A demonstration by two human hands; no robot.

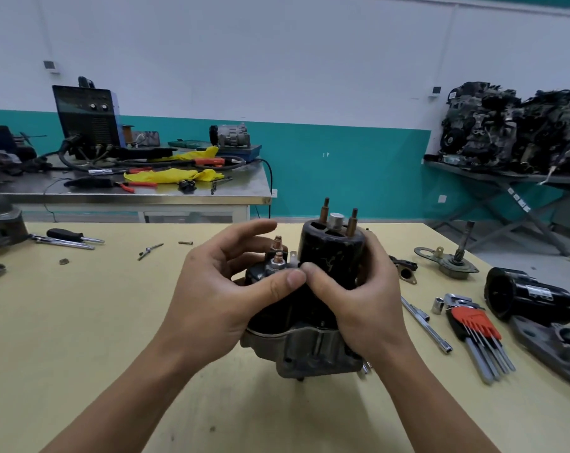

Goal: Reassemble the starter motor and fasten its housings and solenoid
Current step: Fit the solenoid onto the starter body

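Note:
The starter motor (313,351) stands upright on the yellow table (113,338), its grey cast housing at the bottom. A black cylindrical motor body (332,250) rises from it, with two copper studs and a silver shaft end sticking out of the top. To its left sits the black solenoid (267,269) with two threaded terminals. My left hand (231,289) wraps the solenoid side, thumb pressed at the joint between the two black parts. My right hand (358,295) grips the motor body from the right, thumb touching the left thumb.
A red-holder hex key set (473,325), a small socket (437,305) and an extension bar (425,323) lie to the right, beside another black motor casing (528,294) and an armature plate (453,261). A screwdriver (71,236) and loose bolts lie at the left. A cluttered steel bench stands behind.

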